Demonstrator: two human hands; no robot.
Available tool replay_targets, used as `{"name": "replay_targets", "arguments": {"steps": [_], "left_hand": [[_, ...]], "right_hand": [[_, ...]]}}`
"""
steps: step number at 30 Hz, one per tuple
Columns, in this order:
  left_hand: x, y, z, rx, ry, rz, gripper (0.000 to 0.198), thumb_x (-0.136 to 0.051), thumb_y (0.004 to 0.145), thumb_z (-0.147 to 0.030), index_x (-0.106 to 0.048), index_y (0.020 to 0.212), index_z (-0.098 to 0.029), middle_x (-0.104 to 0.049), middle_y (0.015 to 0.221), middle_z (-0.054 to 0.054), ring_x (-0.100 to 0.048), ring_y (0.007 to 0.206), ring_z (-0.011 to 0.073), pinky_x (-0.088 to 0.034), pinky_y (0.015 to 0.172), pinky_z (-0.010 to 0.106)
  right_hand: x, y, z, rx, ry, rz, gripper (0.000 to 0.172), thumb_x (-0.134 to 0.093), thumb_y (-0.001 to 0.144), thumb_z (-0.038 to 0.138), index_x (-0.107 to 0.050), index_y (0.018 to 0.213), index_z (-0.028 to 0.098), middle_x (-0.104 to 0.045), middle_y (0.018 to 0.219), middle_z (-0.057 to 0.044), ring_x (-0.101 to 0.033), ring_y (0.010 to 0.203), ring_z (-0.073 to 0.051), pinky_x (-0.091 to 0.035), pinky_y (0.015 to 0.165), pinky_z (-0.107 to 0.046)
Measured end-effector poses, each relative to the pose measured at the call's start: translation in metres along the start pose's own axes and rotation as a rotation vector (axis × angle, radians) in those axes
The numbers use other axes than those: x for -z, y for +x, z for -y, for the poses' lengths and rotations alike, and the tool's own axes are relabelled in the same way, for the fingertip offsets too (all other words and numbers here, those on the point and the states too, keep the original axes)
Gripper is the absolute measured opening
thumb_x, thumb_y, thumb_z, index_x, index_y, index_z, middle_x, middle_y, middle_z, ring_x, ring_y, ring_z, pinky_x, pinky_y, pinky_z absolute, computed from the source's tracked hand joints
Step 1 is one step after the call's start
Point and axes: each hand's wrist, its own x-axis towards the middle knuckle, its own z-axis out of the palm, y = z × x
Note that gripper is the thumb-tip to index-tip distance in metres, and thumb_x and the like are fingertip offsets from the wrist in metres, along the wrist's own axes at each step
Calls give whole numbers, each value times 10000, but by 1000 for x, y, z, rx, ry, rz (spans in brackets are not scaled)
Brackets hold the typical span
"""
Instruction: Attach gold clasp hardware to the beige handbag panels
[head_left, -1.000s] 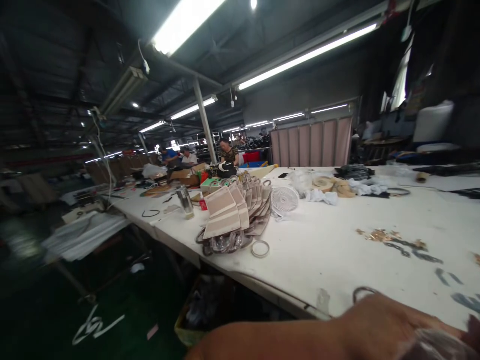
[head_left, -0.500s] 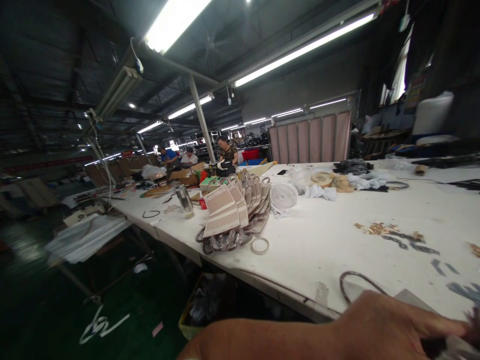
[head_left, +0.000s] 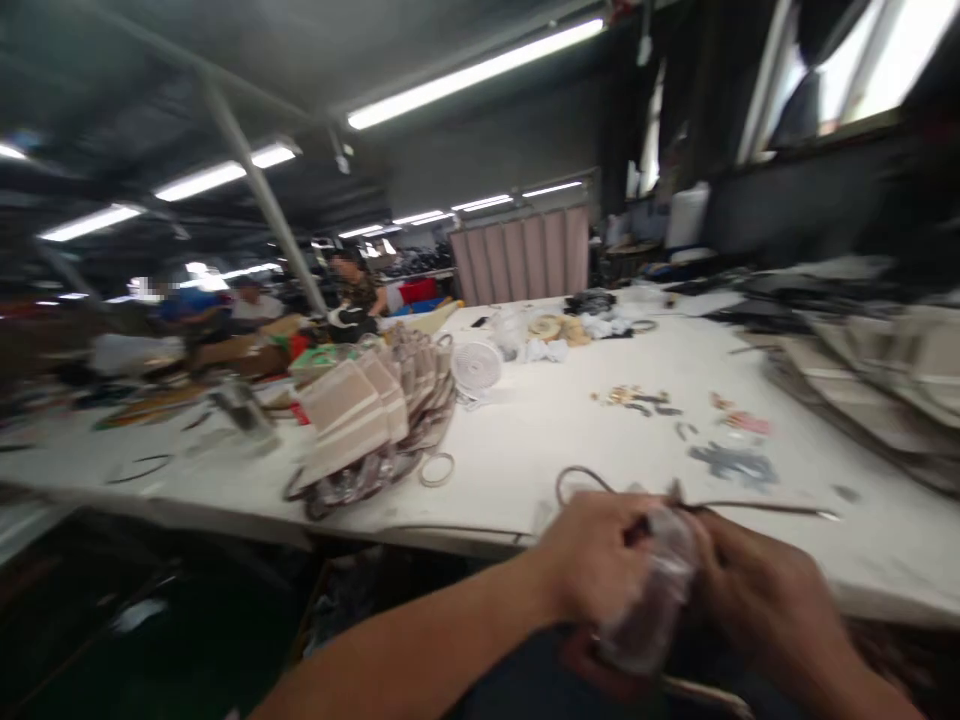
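Observation:
A dark brown piece wrapped in clear plastic [head_left: 646, 610] hangs between my hands at the table's front edge. My left hand [head_left: 600, 555] has its fingers curled round the plastic from the left. Close against it on the right, my right hand [head_left: 757, 570] is bent inward with its fingers closed at the top of the same piece; motion blurs the fingertips. A thin dark cord with a pale tip [head_left: 780, 509] sticks out to the right above my right hand. Behind my left hand a dark loop [head_left: 576, 478] lies on the white table [head_left: 510, 430].
Stacked beige panels with wrapped handles [head_left: 352, 420] lie left, beside a tape ring [head_left: 436, 469] and a white coil [head_left: 476, 370]. Gold pieces [head_left: 626, 395] and grey strips [head_left: 731, 463] lie beyond my hands. More panels [head_left: 862, 385] are at right. A person [head_left: 356, 285] sits far off.
The view has swung to the right. Both hands now show together with the plastic-wrapped piece; before, only my left hand and forearm were clearly seen at the lower right.

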Motion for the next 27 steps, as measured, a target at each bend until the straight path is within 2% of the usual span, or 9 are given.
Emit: {"name": "replay_targets", "arguments": {"steps": [2,5,8,11,14,17,20,23,27], "left_hand": [[8,7,-1,-38,23,58,247,-676,817,-417,-653,836,-173,-553,771,18,-485,744,165,-420,666,274],[10,15,-3,-77,41,49,159,-657,839,-325,-637,857,-168,-581,786,9,-491,738,153,-416,680,260],[4,15,-7,-75,107,-47,174,-605,870,-331,-641,801,-175,-583,725,5,-484,689,154,-405,654,264],[10,18,-1,-71,94,-66,202,-625,854,-354,-670,749,-187,-606,691,7,-507,659,164,-425,654,272],[34,28,13,15,30,87,137,-704,802,-333,-757,833,-211,-725,810,29,-628,744,207,-484,708,282],[65,41,19,184,-109,297,255,-750,783,-363,-808,994,-233,-788,956,62,-713,886,265,-543,783,327],[87,51,10,256,-106,459,243,-799,748,-384,-835,922,-218,-803,999,92,-736,952,292,-563,872,363],[96,57,1,279,-90,510,245,-848,702,-382,-843,874,-207,-809,966,108,-750,895,295,-571,867,374],[93,62,3,349,-175,498,252,-880,669,-366,-833,837,-185,-809,941,123,-748,840,297,-576,796,383]], "right_hand": [[2,2,-8,122,-91,32,618,-394,1068,570,-653,628,222,-649,541,-24,-588,446,-158,-337,489,-276],[-3,7,-12,149,-192,-39,589,-402,1095,479,-622,626,199,-642,559,-23,-582,478,-141,-305,537,-293],[-14,6,-5,0,-152,-74,602,-387,1093,506,-612,626,199,-632,559,-31,-567,494,-146,-296,549,-292],[-21,4,1,-185,-74,21,589,-385,1083,532,-623,652,208,-646,592,-42,-572,537,-165,-302,573,-292],[-18,7,1,-265,18,202,586,-408,1063,582,-611,656,214,-633,603,-33,-552,558,-172,-290,574,-294],[-6,14,1,-345,194,367,634,-411,1040,659,-585,629,209,-597,569,-18,-531,542,-166,-288,533,-282],[5,21,5,-427,337,407,593,-493,1000,679,-658,692,200,-621,591,-15,-552,540,-167,-322,505,-270],[9,24,10,-468,388,377,556,-566,960,676,-705,743,184,-626,573,-19,-562,531,-174,-356,498,-266],[9,21,11,-576,502,376,602,-566,935,713,-672,695,171,-602,525,-26,-542,488,-163,-376,475,-258]]}}
